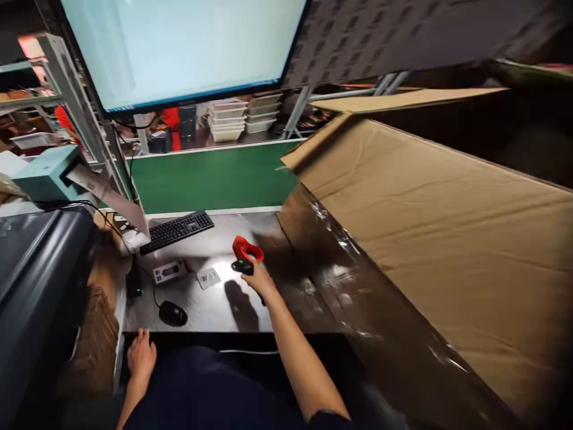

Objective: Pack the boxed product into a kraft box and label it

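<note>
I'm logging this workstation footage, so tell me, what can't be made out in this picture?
All in the head view:
- Print on the card: too small and blurred.
- Grip of the black scanner: mostly covered by the right hand.
- Top of the monitor: cut off by the upper edge.
- Inside of the large carton: dark, behind its near side.
- Text on the paper strip: blurred.

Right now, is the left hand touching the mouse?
Apart. The head view shows bare metal desk between the left hand and the black mouse.
</note>
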`<state>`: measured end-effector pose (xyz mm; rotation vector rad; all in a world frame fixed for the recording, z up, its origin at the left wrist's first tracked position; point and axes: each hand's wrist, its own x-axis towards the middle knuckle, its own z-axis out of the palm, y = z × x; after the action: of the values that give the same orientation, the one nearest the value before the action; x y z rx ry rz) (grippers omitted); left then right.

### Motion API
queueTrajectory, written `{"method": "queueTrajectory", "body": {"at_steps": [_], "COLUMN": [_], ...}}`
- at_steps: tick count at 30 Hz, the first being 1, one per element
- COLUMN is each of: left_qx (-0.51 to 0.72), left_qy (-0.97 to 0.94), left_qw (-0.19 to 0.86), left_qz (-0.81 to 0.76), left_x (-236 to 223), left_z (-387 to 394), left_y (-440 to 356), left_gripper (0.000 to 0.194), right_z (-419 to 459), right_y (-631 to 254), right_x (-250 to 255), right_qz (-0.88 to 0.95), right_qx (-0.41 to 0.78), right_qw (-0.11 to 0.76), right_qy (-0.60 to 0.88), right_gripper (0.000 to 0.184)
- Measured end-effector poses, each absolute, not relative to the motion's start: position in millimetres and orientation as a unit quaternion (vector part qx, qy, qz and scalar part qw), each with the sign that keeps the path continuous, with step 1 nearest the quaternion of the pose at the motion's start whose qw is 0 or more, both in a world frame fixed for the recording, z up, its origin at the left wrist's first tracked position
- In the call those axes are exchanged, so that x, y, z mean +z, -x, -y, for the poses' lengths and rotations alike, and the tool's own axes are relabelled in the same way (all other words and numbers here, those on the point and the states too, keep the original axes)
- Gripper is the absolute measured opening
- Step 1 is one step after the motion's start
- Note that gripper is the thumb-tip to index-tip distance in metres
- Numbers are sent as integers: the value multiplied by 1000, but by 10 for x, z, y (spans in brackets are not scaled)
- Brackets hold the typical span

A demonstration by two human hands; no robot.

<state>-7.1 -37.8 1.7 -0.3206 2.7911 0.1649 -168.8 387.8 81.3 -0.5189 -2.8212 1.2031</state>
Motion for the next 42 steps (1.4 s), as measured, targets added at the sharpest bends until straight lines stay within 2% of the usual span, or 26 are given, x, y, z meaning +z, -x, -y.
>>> {"method": "queueTrajectory", "body": {"at_steps": [3,5,8,9,11,12,13,14,16,19,21,26,28,31,34,37,40,42], "left_qx": [164,258,279,264,216,197,185,181,184,196,208,298,360,412,435,443,450,430], "left_qy": [50,8,-34,-42,-44,-40,-41,-47,-77,-110,-108,-42,-23,-42,-39,-49,-99,-145], "left_qw": [76,98,107,89,58,56,59,68,83,90,66,-29,-67,-115,-154,-154,-130,-108], "left_qz": [-982,-961,-954,-959,-974,-978,-980,-980,-976,-970,-970,-953,-930,-903,-886,-882,-878,-885], "left_x": [279,410,507,518,524,522,518,511,496,489,504,581,595,549,410,222,59,-10], "left_z": [177,-126,-591,-693,-783,-777,-747,-702,-602,-501,-475,-489,-517,-569,-638,-750,-895,-980], "left_y": [421,750,1330,1530,1903,2064,2204,2319,2476,2537,2468,2028,1845,1678,1646,1669,1664,1634], "left_gripper": [45,38,33,42,77,92,99,97,78,58,61,85,87,78,87,97,89,79], "right_z": [-4154,-4215,-4197,-4155,-3988,-3858,-3698,-3514,-3112,-2606,-2433,-2471,-2552,-2699,-2898,-3068,-3109,-3077], "right_y": [1199,1125,1201,1231,1272,1287,1306,1332,1413,1563,1623,1659,1711,1797,1741,1491,1208,1107], "right_x": [425,307,246,243,243,238,227,207,140,-10,-116,-267,-240,-73,236,604,888,984], "right_qz": [905,905,904,906,915,923,930,936,936,923,916,848,813,763,712,677,643,626], "right_qx": [330,316,308,296,267,259,262,276,317,351,365,512,563,613,661,707,758,777], "right_qw": [-53,-68,-65,-58,-13,16,36,42,20,-17,-14,49,74,105,125,120,63,28], "right_qy": [263,278,288,297,303,285,255,216,154,155,167,124,129,174,200,163,89,58], "right_gripper": [52,57,68,74,80,78,72,65,58,71,71,28,30,57,74,65,52,51]}}
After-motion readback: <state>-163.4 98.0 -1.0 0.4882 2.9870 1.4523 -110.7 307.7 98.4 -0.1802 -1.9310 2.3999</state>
